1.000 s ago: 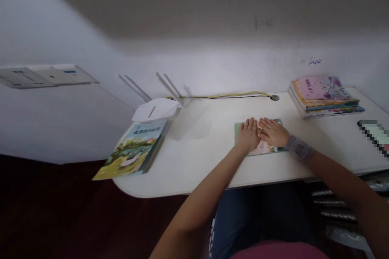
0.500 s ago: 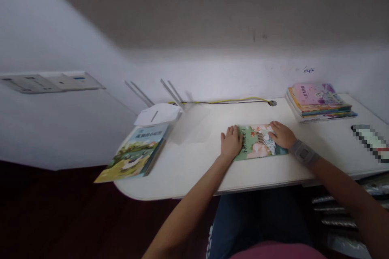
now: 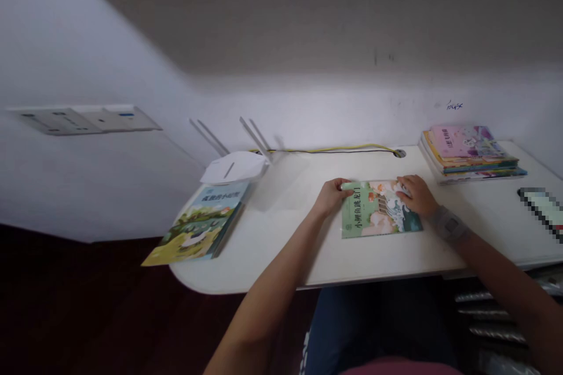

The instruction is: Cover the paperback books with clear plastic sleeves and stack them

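A: Item one: where held?

B: One book [image 3: 382, 208], green and pink cover upward, lay on the worktop [image 3: 272, 252] between the back and front edges, touching neither, well in from the rounded left corner.

A: State of grip?

B: Left hand [image 3: 332, 196]: clamped on the book's back left corner, thumb over the cover, fingers partly hidden. Right hand [image 3: 420, 194]: at the back right corner, thumb on the cover; whether the fingers had closed underneath, I could not tell.

A: Weight and stiffness?

B: Thin, a paperback by its look. Judged light and easily bent; nothing to shatter, though corners and page edges seemed liable to crease. Cover probably smooth, hence apt to slide on the worktop.

A: Recommended hold?

B: The title ran toward the back edge, so the spine probably faced the front edge. That side was judged the firmer hold. At the back side, where both hands were, pages might have fanned; a pinch through the full thickness was advised.

A: Neighbouring entries?

B: One pile [image 3: 475, 155], near the back right corner. One stack [image 3: 200, 222], overhanging the left end; one router [image 3: 233, 167], white, just behind it.
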Demonstrator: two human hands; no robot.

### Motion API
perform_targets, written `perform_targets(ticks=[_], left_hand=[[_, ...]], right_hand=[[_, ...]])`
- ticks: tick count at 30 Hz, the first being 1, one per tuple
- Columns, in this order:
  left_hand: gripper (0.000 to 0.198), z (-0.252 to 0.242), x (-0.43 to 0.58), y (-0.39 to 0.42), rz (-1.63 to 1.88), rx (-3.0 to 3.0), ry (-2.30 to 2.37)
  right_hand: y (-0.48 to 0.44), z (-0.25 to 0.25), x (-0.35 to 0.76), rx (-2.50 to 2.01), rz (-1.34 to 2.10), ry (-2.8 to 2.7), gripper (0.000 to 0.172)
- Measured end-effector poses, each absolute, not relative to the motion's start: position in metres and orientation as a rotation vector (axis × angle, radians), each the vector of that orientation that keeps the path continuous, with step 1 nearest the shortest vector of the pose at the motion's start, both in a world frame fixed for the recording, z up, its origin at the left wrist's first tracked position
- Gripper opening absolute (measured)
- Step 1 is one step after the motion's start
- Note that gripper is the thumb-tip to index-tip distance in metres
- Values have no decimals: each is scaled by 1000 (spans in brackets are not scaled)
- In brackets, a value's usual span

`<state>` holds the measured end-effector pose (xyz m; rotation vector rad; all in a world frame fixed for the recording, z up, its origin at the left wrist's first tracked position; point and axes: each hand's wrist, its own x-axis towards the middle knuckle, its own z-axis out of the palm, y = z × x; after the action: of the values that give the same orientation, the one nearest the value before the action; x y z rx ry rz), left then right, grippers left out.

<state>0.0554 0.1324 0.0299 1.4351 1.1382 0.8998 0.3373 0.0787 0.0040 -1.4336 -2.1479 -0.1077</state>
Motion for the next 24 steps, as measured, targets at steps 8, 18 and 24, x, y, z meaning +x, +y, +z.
perform_targets(ticks=[8,18,24], left_hand=[[39,41,48,115,975,1371,1136],[35,31,56,129,714,1715,1608],[24,27,61,130,507,2033,1866]], right_hand=[[75,52,358,-1369,589,-1865,30],[97,30,337,-1891,314,-1786,26],[95,17,333,-2145,82,-1859,20]])
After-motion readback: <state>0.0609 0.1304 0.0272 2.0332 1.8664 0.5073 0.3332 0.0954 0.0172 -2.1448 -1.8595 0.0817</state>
